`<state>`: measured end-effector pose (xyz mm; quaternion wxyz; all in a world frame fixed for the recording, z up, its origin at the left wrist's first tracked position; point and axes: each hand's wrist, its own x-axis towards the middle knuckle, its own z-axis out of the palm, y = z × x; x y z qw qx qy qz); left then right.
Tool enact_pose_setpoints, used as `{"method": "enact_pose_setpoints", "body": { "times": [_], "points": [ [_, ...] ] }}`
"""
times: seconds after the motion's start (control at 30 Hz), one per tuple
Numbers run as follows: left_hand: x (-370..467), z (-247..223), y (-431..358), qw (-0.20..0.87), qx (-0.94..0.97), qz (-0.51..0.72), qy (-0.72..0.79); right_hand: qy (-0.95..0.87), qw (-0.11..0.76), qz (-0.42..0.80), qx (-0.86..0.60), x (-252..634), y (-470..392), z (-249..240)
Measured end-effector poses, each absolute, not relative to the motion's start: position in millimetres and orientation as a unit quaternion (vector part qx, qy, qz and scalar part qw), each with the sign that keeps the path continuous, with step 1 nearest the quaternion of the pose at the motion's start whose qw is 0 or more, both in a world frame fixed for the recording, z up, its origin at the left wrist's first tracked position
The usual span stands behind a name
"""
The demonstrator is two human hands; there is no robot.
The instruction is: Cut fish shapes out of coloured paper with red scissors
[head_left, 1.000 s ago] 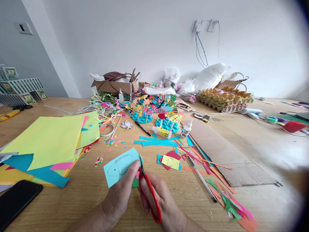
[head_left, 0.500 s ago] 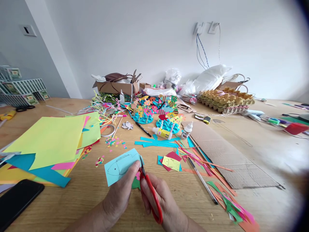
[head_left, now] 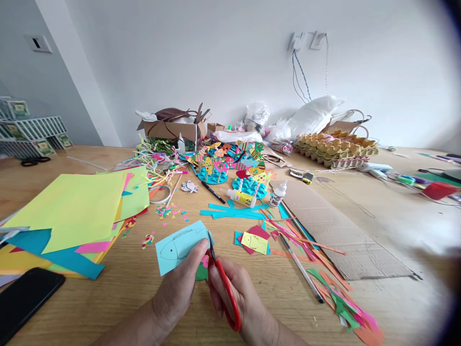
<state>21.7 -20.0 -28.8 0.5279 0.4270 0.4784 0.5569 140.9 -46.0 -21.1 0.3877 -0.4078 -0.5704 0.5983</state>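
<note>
My left hand point(head_left: 180, 283) pinches a light blue piece of paper point(head_left: 185, 240) with a fish outline drawn on it, the thumb lying on top. My right hand point(head_left: 239, 293) is wrapped round red-handled scissors point(head_left: 226, 288); their dark blades meet the paper's right end by my left thumb. Whether the blades are fully closed I cannot make out. Partly hidden behind my hands lies a green paper scrap point(head_left: 202, 272) with a bit of pink. To the right, a yellow card with a drawn fish point(head_left: 254, 243) rests on red and blue paper pieces.
Coloured paper sheets point(head_left: 79, 206) and a black phone point(head_left: 32, 300) lie at the left. Ahead are glue bottles point(head_left: 278, 194) and paper-fish models point(head_left: 248, 185). Rightward are paper strips point(head_left: 345, 302), a pen point(head_left: 301, 269), cardboard point(head_left: 345, 235) and egg trays point(head_left: 334, 146).
Both hands, the blue paper and the scissors look almost the same as before. The whole view has shifted very slightly.
</note>
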Motion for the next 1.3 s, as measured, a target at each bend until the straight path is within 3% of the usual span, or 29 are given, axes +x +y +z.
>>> {"method": "enact_pose_setpoints", "body": {
  "times": [1.3],
  "points": [
    [19,-12,-15,0.614,0.437,0.510,0.415,-0.570,0.374,0.595,-0.426,145,-43,-16]
  ]
}}
